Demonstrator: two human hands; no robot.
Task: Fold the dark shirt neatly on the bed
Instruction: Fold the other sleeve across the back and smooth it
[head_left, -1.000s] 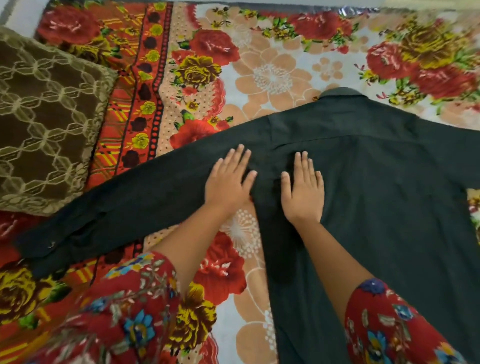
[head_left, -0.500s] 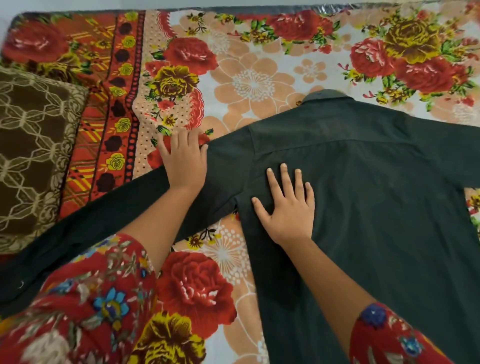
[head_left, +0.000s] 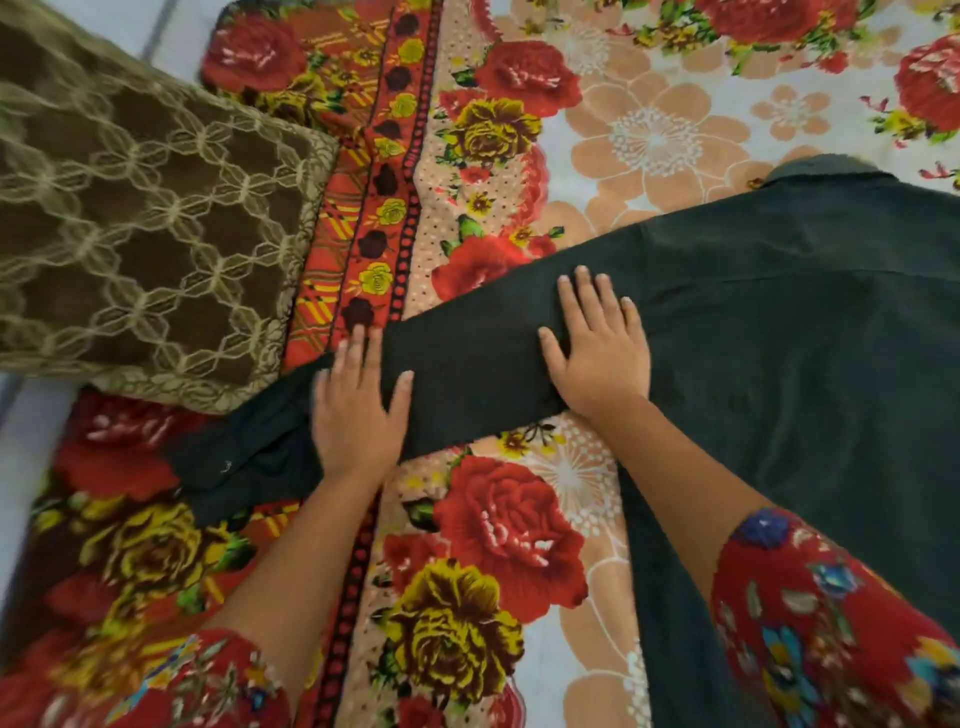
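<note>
On a floral bedspread, beside a brown patterned cushion: dark shirt spread flat, sleeve stretched leftward. Left hand flat near the cuff, fingers blurred, seemingly straight; right hand flat, fingers straight, pressing the upper sleeve.

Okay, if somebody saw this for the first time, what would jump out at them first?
Probably the dark shirt, spread flat across the right side of a loud red-and-yellow floral bedspread. Both hands press flat on its outstretched sleeve in the middle: the left hand nearer the cuff, the right hand nearer the shoulder. A brown lattice-patterned cushion fills the upper left.
</note>
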